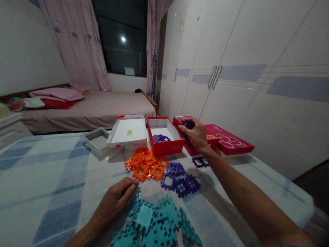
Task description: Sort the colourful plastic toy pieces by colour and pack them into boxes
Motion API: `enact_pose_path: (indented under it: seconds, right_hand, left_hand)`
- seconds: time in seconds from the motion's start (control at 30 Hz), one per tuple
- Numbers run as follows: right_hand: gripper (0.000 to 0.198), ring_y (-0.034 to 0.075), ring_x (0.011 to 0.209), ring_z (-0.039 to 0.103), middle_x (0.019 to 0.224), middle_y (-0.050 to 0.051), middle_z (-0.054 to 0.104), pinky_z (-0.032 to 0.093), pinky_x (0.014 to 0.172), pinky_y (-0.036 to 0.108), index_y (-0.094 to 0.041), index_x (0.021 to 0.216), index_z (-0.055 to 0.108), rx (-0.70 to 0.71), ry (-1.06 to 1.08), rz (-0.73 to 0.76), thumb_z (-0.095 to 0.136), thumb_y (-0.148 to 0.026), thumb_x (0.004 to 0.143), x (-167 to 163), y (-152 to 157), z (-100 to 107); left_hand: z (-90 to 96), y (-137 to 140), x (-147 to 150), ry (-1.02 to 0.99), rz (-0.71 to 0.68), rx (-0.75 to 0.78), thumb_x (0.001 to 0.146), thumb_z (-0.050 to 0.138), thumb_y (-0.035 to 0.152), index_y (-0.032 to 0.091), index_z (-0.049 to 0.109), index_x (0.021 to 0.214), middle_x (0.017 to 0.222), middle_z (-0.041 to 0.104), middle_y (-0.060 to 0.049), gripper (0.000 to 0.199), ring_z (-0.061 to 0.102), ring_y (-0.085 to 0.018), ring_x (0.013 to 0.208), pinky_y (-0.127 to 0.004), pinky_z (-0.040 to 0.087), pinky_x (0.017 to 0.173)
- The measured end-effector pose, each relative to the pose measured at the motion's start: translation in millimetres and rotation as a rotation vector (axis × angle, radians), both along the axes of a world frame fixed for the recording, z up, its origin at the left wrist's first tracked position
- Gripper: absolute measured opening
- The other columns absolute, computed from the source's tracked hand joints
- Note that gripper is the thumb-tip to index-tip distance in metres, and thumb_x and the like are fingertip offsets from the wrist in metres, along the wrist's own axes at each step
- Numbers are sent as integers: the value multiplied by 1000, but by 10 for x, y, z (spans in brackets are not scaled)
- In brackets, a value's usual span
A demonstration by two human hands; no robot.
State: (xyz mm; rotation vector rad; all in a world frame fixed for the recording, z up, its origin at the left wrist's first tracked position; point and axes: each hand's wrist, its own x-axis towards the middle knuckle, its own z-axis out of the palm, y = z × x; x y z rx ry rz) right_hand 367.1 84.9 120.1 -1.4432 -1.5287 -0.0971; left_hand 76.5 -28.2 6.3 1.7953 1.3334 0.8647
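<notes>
My right hand (195,134) is closed around purple notched building tiles (189,124), held over the red boxes at the back. My left hand (120,192) lies on the table with its fingers loosely stretched, holding nothing that shows. It rests between a pile of orange tiles (144,163) and a larger heap of turquoise tiles (156,219). Several loose purple tiles (182,185) lie right of the orange pile. More purple tiles (161,138) sit inside an open red box (166,147). Under my right forearm, another purple tile (199,162) is partly hidden.
A white box lid (128,132) and a grey-white tray (99,142) stand left of the red box. At the right lies a dark red box (232,140). A checked cloth (41,185) covers the table. Behind are a bed (115,103) and a wardrobe (231,44).
</notes>
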Motion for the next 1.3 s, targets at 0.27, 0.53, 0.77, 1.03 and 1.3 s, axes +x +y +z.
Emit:
enact_pose_path:
  seconds: [0.27, 0.53, 0.77, 1.03, 1.3]
  right_hand:
    - [34, 18, 85, 60, 100, 9, 65, 45, 76, 30, -17, 99, 61, -38, -96, 55, 53, -45, 82, 32, 154, -72]
    - [42, 28, 95, 59, 99, 13, 65, 42, 75, 36, -17, 98, 62, -646, -534, -299, 47, -53, 83, 665, -765, -777]
    - [49, 30, 105, 53, 113, 16, 56, 42, 82, 40, -15, 117, 54, -617, -436, -185, 57, -44, 78, 713, -723, -1011]
    - [44, 16, 71, 55, 82, 1, 57, 44, 65, 29, -16, 109, 50, -585, 102, 76, 62, -31, 69, 743, -861, -832]
    - [34, 17, 78, 55, 90, 3, 58, 44, 68, 28, -17, 99, 57, -777, 26, 367, 64, -25, 67, 362, -1295, -717]
  left_hand:
    - [-67, 55, -58, -18, -17, 4, 86, 47, 41, 20, 66, 81, 75, 66, -2, 29, 60, -15, 67, -21, 44, 54]
    - [-84, 43, -44, 6, -11, 6, 87, 44, 43, 20, 66, 87, 81, 67, -3, 31, 61, -16, 73, -22, 46, 59]
    - [-77, 37, -47, 25, 10, 22, 86, 46, 44, 22, 67, 86, 82, 68, -2, 30, 60, -16, 70, -22, 44, 56]
    - [-49, 23, -37, 29, -2, -3, 87, 45, 44, 21, 66, 85, 80, 67, -2, 32, 60, -16, 70, -22, 44, 57]
    - [-35, 3, -17, -2, 12, 39, 86, 47, 43, 20, 66, 83, 78, 67, -1, 30, 60, -15, 71, -22, 45, 60]
